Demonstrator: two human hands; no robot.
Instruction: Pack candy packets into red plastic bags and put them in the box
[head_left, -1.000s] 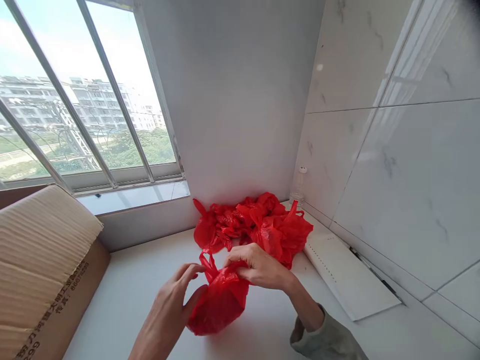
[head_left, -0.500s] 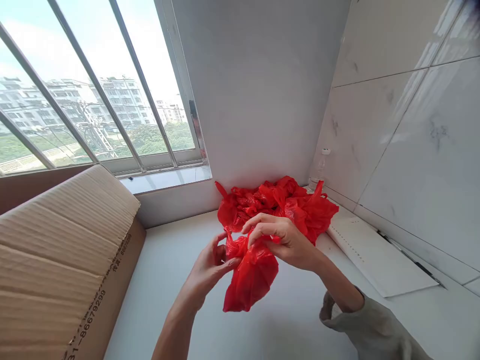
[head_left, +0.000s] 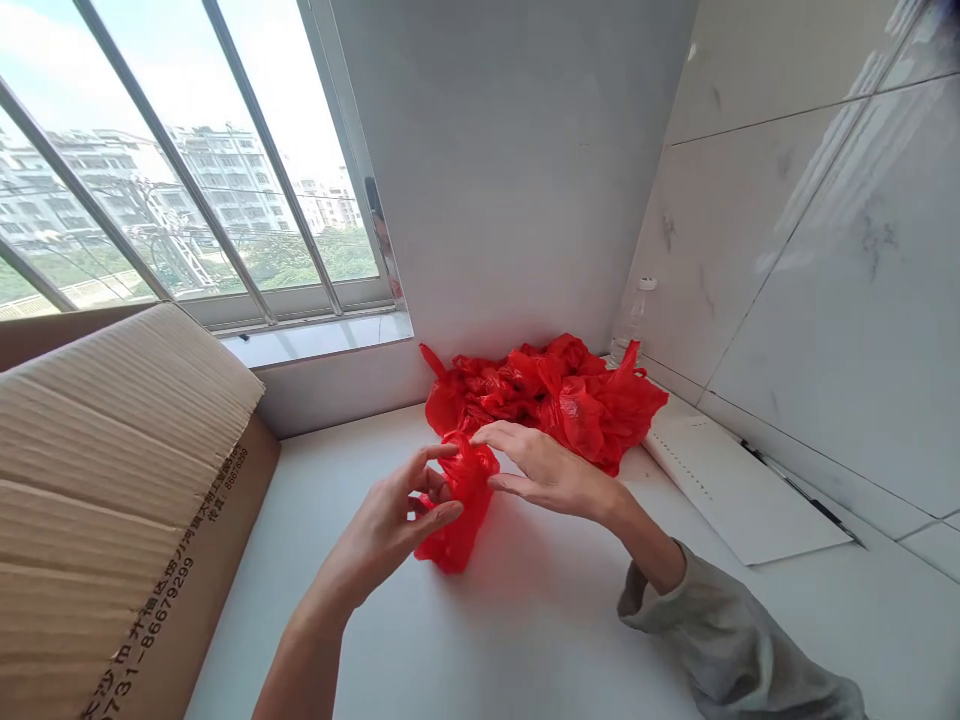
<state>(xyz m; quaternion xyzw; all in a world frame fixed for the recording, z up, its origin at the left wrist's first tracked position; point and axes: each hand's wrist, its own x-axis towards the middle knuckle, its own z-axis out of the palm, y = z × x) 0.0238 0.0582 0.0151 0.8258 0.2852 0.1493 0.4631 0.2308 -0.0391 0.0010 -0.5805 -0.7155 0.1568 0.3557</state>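
Note:
A small crumpled red plastic bag [head_left: 459, 500] hangs between my two hands, its lower end touching the white counter [head_left: 525, 620]. My left hand [head_left: 394, 515] pinches its left side with thumb and fingers. My right hand [head_left: 544, 470] touches the bag's upper right side, fingers curled toward it. Just behind them a pile of more red plastic bags [head_left: 555, 395] lies in the corner against the wall.
A large cardboard box [head_left: 112, 480] with printed characters stands at the left. A flat white sheet [head_left: 739, 490] lies at the right along the tiled wall. A clear plastic bottle [head_left: 634, 320] stands in the corner. A barred window is behind the box.
The red bag has been bunched into a tighter, smaller wad and lowered toward the counter. Both hands have closed in on it, and the view has shifted slightly.

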